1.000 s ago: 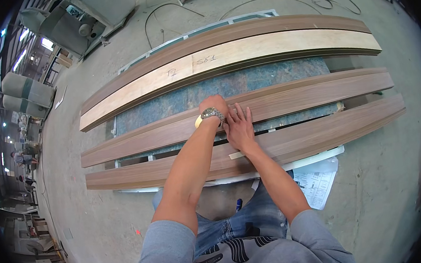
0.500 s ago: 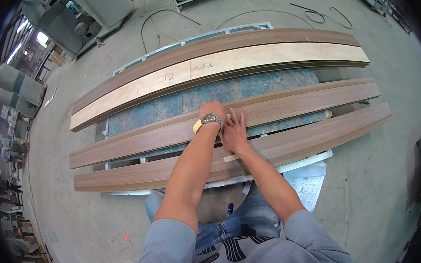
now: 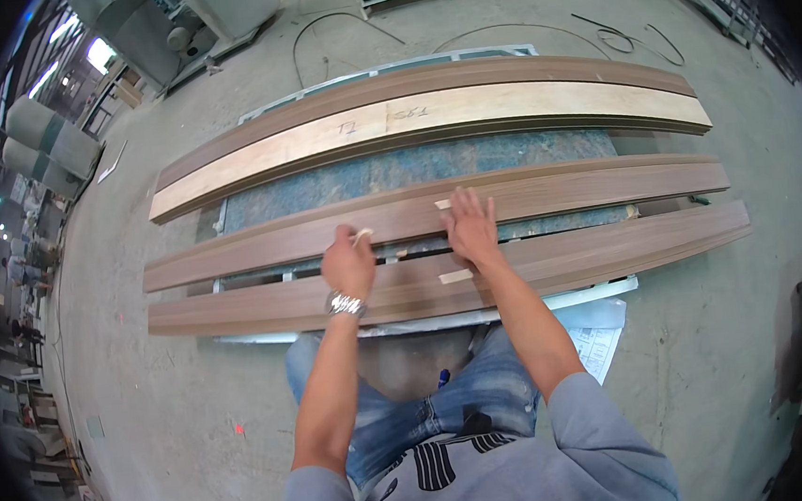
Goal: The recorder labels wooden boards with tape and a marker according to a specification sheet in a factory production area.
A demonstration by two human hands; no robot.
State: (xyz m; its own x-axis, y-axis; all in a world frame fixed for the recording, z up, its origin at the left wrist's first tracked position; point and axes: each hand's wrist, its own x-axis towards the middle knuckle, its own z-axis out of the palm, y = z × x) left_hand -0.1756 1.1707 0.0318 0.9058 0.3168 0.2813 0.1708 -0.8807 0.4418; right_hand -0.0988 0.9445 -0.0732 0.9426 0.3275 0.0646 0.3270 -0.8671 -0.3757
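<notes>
Two long wood-grain boards lie crosswise before me, a middle board (image 3: pixel 278 241) and a nearer board (image 3: pixel 608 242). My left hand (image 3: pixel 349 269), wearing a metal watch, is closed around some pale masking tape (image 3: pixel 362 237) above the gap between them. How much tape sits inside the fist is hidden. My right hand (image 3: pixel 471 228) lies with fingers stretched on the middle board, beside a short tape piece (image 3: pixel 443 205) stuck near its far edge. Another tape piece (image 3: pixel 456 276) is on the nearer board.
Farther off, a stack of boards with a pale, pencil-marked face (image 3: pixel 271 157) rests on the blue-topped stand (image 3: pixel 516 150). Printed sheets (image 3: pixel 597 348) hang at the near right edge. Hoses (image 3: pixel 625 40) lie on the floor beyond; machinery (image 3: pixel 140 45) stands far left.
My left hand has drawn back left and nearer from the middle board, carrying the tape. My right hand has flattened on that board, where a tape piece now shows.
</notes>
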